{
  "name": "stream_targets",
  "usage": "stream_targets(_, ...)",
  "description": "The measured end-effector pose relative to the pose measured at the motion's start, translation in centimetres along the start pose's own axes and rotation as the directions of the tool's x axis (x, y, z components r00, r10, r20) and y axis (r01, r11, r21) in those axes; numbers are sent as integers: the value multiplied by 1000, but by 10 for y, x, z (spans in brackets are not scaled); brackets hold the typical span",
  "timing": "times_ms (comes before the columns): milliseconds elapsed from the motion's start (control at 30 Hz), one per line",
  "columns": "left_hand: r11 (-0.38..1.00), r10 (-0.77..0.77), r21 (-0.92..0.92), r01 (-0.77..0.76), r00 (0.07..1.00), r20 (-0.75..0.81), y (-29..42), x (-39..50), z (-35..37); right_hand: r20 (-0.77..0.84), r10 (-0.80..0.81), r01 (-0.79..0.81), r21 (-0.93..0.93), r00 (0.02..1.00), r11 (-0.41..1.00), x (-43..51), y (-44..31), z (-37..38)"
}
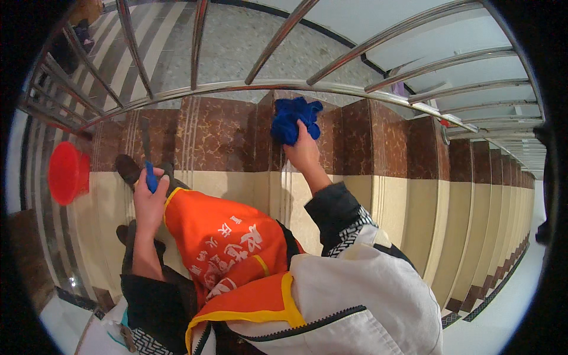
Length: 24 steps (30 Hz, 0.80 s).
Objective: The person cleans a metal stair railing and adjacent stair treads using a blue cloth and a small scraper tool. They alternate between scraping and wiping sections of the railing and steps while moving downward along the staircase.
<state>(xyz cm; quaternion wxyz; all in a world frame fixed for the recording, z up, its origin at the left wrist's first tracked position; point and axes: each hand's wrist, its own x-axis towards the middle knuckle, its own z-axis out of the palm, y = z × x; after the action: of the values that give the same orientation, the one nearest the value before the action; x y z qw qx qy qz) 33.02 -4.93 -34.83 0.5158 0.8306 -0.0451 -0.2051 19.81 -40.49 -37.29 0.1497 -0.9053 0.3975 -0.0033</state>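
My right hand point(304, 148) grips a bunched blue cloth point(295, 120), which rests on the brown marbled end of a stair step point(328, 146), close to the foot of the railing. In my left hand point(150, 199) is a flat tool with a blue handle point(151, 177) and a thin grey blade point(145, 137), probably a scraper. Its blade points away from me, over the lower steps. A red-orange apron point(235, 239) with white writing and yellow trim hangs before me. Beside the left hand, my dark shoes point(128, 169) stand on the stairs.
A stainless steel railing point(195, 84) runs along the far side of the stairs. Cream and brown steps point(437, 213) continue to the right. A red plastic basin point(66, 174) stands at the left. Striped flooring point(151, 44) and speckled flooring point(235, 49) lie beyond the rails.
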Motion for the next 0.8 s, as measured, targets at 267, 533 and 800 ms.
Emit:
stream_targets(267, 899, -87, -398, 183, 965, 248, 37, -45, 49, 290, -248, 311, -199, 925, 929, -57, 50, -95)
stream_targets(533, 886, 181, -420, 199, 684, 706, 81, -118, 179, 194, -491, 26, 914, 849, 405, -128, -7, -73)
stream_targets(800, 941, 248, 127, -315, 893, 375, 30, -129, 150, 182, -121, -131, 930, 976, 344, -16, 46, -141)
